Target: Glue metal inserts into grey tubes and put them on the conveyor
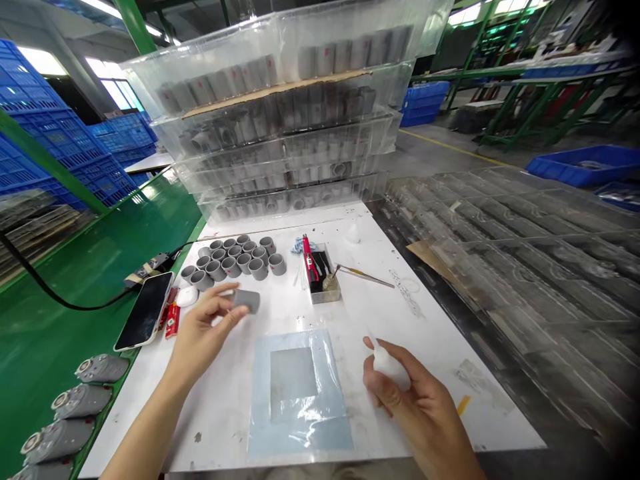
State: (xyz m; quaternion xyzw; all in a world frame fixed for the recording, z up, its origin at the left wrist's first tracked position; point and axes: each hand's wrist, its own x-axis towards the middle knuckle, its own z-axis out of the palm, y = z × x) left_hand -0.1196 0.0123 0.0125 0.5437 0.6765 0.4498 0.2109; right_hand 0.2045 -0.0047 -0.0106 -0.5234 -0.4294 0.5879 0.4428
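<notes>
Between the fingertips of my left hand (213, 320) is a grey cylinder (247, 301), tilted on its side above the white tabletop. My right hand (405, 380) is wrapped around a small white squeeze bottle (391, 368) with a thin nozzle pointing up and to the left. Between my hands lies a light blue sheet (325, 427) under clear plastic, with a grey square plate (294, 373) on it. Behind my left hand stand several open grey cylinders (231, 267) in a cluster, some with red marks.
A small clear box (327, 293) holds a red pen-like tool (309, 260); a thin brush-like stick (367, 275) leans beside it. Stacked clear trays (280, 133) of grey cylinders rise behind. A phone (146, 313), a red packet (172, 320) and grey motor-like parts (75, 403) lie at left.
</notes>
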